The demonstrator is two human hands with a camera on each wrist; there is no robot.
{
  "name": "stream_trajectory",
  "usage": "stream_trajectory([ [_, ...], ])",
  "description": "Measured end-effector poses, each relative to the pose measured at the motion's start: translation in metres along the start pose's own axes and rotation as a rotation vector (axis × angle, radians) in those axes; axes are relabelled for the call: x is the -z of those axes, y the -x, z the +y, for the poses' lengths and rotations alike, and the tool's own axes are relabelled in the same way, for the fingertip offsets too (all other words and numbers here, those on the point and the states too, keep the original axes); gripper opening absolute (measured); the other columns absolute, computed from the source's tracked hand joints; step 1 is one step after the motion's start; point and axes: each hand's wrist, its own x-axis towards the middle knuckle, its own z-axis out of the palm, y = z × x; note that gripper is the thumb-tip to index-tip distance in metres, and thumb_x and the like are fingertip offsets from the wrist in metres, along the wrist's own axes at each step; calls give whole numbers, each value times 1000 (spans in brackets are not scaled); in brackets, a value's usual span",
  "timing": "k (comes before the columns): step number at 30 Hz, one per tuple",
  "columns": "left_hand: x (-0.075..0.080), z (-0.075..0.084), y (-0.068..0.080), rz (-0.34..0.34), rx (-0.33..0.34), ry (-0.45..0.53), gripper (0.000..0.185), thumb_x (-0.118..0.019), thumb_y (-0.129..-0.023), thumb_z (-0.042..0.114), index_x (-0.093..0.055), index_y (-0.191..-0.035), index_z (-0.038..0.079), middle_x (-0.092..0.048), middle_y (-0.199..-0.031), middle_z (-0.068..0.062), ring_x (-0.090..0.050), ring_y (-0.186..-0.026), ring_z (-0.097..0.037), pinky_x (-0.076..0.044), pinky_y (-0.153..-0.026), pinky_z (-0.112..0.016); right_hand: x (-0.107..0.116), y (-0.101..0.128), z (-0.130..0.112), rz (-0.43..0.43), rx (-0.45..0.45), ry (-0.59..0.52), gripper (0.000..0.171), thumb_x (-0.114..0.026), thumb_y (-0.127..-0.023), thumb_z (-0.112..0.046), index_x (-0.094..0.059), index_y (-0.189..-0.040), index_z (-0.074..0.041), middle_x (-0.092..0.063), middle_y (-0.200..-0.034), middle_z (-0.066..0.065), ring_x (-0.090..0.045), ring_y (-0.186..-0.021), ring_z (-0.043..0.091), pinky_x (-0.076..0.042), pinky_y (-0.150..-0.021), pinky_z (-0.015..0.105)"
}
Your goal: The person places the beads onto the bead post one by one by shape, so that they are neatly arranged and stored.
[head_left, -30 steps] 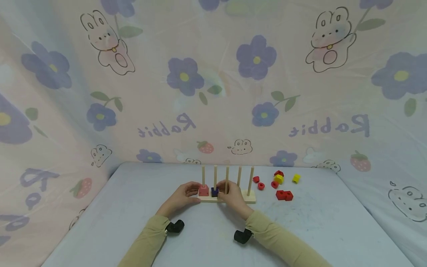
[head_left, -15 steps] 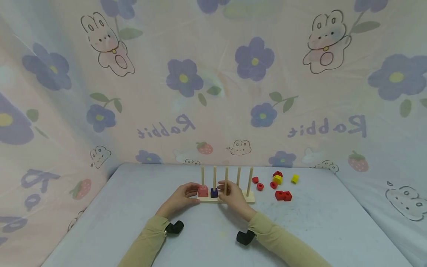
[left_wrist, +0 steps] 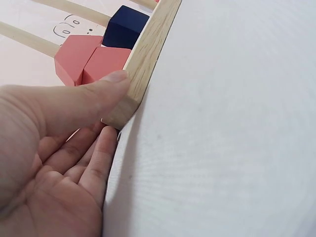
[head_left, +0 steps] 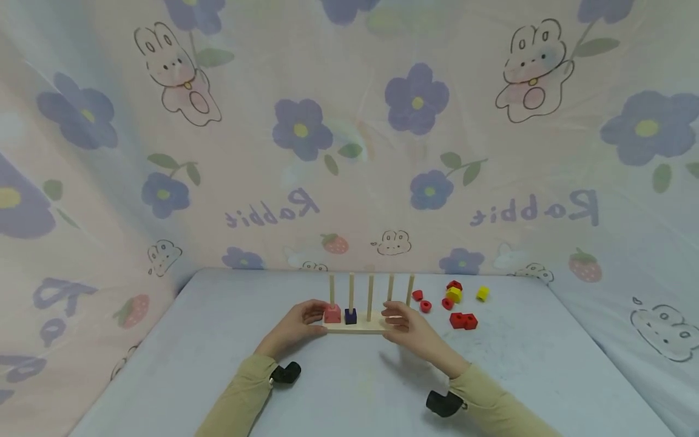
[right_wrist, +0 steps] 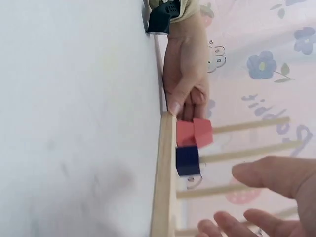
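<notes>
On the pale matte tabletop point(head_left: 229, 340), the left hand point(head_left: 295, 325) is gripping the end of the long wooden peg base point(head_left: 357, 328), which is carrying a pink cube point(head_left: 332, 314) and a navy cube point(head_left: 351, 316). From the left wrist, the thumb point(left_wrist: 94, 96) is pressing on the base's squared corner point(left_wrist: 123, 106). From the right wrist, the right hand point(right_wrist: 266, 197) is hanging loose-fingered, holding nothing, beside the smooth round dowels point(right_wrist: 247, 126).

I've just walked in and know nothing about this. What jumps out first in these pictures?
A wooden peg rack with five upright pegs stands mid-table, a pink block and a dark blue block threaded on its two leftmost pegs. The left hand holds the rack's left end, while the right hand hovers open near its right end. Loose red and yellow pieces lie scattered to the right, before a cartoon rabbit-and-flower cloth.
</notes>
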Motion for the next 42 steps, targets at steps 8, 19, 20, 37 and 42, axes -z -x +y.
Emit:
stream_trajectory([
  [8, 2, 0, 0, 13, -17, 4, 56, -73, -81, -1, -47, -131, -5, -52, -128, -21, -51, -120, -36, -43, -102, -42, 57, 20, -6, -43, 41, 133, 51, -71, -86, -9, -48, -131, 1, -54, -125, 23, -51, -116, 43, -44, -98, 53],
  [19, 3, 1, 2, 9, 5, -14, 55, -72, -82, -1, -47, -132, -5, -52, -128, -21, -51, -120, -37, -44, -101, -41, 127, 30, 10, 17, 49, 329, 48, -71, -85, -5, -51, -128, 0, -56, -125, 22, -51, -116, 43, -45, -95, 55],
  [20, 3, 1, 2, 11, 3, -9, 55, -72, -82, -2, -47, -131, -6, -52, -128, -22, -51, -120, -37, -44, -101, -42, 130, 30, 13, 25, 40, 347, 47, -71, -85, -5, -52, -127, 0, -57, -124, 22, -52, -116, 42, -45, -95, 55],
  [37, 0, 0, -2, 14, 15, -8, 55, -72, -81, -3, -48, -131, -5, -53, -128, -21, -51, -120, -36, -43, -102, -42, 162, 34, 66, -6, -112, 356, 47, -70, -83, 0, -51, -125, 9, -61, -114, 24, -56, -106, 41, -49, -91, 53],
  [42, -2, 14, 2, 3, 0, 9, 53, -69, -81, -9, -47, -129, -9, -52, -127, -25, -50, -120, -41, -40, -103, -49, 161, 34, 78, 12, -149, 394, 44, -71, -81, 2, -56, -122, 4, -63, -111, 16, -57, -102, 35, -51, -89, 48],
])
